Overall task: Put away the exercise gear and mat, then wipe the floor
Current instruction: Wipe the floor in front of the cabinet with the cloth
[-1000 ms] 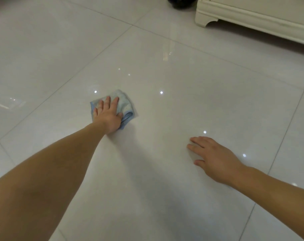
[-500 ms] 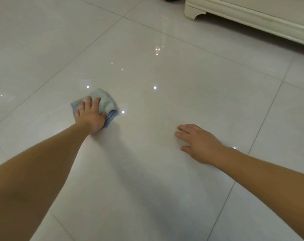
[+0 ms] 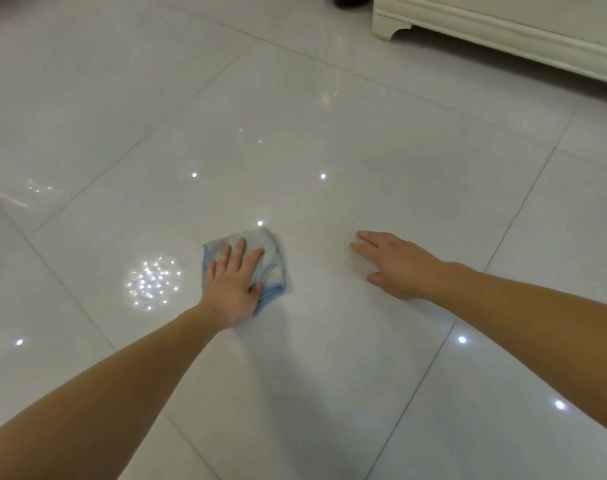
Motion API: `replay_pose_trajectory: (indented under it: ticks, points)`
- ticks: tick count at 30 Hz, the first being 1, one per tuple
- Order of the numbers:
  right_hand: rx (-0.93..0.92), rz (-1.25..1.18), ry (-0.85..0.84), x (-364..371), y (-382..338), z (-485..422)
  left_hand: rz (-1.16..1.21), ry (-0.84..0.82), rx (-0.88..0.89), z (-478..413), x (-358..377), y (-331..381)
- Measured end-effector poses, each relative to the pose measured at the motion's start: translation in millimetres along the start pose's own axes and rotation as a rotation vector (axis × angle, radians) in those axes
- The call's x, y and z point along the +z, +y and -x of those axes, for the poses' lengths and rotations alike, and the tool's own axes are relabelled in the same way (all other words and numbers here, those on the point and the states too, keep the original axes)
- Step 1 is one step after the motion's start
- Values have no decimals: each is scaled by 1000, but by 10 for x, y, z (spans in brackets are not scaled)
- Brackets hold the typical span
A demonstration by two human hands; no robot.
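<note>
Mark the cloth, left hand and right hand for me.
cloth (image 3: 271, 263), head view, bare light patch right of the fingers.
left hand (image 3: 231, 284), head view, back of the hand.
right hand (image 3: 401, 268), head view, back of the hand.

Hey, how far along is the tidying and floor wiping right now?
Looks done: no mat or exercise gear shows on the floor in view. In hand: the left hand presses a blue cloth flat on it, the right hand rests flat nearby. Left: unclear how much floor remains unwiped.

a home room: glossy white floor tiles (image 3: 330, 133), cream cabinet (image 3: 503, 32).
</note>
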State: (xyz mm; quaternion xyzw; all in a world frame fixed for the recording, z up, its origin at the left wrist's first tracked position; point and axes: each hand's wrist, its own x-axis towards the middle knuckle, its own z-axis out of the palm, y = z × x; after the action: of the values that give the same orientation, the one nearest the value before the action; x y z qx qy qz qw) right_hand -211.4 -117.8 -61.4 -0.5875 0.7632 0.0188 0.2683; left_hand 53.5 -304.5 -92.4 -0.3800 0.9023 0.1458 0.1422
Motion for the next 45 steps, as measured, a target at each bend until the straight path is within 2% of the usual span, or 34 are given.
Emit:
replay_pose_trajectory:
  ticks: [8, 17, 22, 28, 45]
  points:
    - [61, 15, -9, 55, 353, 658, -80, -61, 263, 435, 267, 730]
    - [148, 34, -20, 267, 850, 1497, -203, -126, 657, 704, 553, 1597]
    - [225, 14, -5, 417, 1122, 1869, -230, -139, 783, 685, 651, 2157]
    - [367, -31, 45, 558, 1467, 2280, -239, -128, 848, 576, 693, 2709]
    - [645, -238, 320, 524, 2412, 2530, -300, -170, 699, -715, 377, 4353]
